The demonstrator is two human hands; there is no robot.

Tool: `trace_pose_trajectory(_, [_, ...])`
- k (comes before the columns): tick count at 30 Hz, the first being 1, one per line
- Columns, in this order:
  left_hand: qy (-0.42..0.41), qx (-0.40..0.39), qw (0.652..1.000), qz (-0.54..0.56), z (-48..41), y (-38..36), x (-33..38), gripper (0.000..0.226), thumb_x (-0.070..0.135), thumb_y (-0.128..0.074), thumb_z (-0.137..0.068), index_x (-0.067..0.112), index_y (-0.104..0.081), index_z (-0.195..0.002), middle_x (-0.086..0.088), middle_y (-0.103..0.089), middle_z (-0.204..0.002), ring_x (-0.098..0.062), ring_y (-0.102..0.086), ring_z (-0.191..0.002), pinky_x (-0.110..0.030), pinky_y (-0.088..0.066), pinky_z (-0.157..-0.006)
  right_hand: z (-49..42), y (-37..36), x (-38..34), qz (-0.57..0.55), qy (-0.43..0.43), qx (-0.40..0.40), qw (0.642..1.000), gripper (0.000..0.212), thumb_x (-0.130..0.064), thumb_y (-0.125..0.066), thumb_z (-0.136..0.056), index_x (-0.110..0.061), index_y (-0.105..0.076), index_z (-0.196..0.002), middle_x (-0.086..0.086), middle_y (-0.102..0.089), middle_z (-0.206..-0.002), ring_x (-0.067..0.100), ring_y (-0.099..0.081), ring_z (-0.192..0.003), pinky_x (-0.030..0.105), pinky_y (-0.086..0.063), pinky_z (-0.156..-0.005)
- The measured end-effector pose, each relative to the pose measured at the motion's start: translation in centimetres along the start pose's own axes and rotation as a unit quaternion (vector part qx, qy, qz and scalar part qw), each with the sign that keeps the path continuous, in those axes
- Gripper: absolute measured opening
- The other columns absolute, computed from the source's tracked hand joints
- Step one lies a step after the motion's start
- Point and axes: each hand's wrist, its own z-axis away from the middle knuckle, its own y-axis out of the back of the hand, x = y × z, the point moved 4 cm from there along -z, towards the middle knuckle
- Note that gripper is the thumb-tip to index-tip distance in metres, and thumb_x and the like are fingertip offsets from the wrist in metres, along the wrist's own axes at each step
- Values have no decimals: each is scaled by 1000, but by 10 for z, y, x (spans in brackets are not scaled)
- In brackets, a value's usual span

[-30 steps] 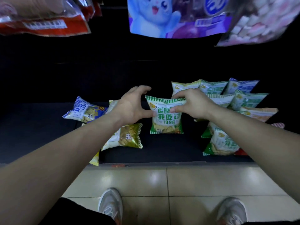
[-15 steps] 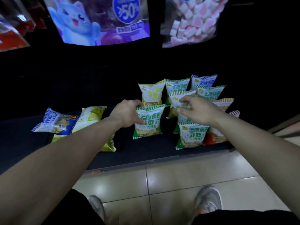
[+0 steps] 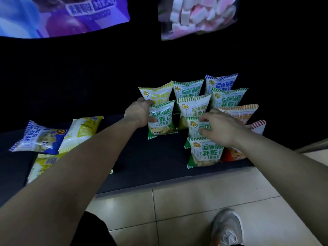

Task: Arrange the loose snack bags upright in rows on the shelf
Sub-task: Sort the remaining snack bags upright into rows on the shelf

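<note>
My left hand (image 3: 140, 113) has its fingers curled behind the left edge of a green bag (image 3: 162, 119), thumb across the front. The bag stands upright, long axis vertical, near the middle of the shelf (image 3: 150, 162) and just left of the standing rows (image 3: 227, 99). My right hand (image 3: 220, 128) has its fingers curled onto the top of a second green bag (image 3: 193, 130) inside those rows, toward the shelf's right end. The loose ones matter most now — a blue bag (image 3: 37, 137) and a yellow bag (image 3: 83, 130) lie flat at the left end, long axes nearer level than upright, well left of both hands. The left hand is nearer, so I judge it should fetch them.
</note>
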Motion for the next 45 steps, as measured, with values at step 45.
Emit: trace_pose_trajectory(45, [157,-136,975,81,236,57,-283,78,55,-64,-87,21,-33,-151,-5,-33,-153,-25,-39,-136,-36,-37,-107,-64,-197,-299,52,145,-77,985,62,-59,-61,-85,-31,-42,-137,2,-45,-132,28,-42,-121,43,-42,-96])
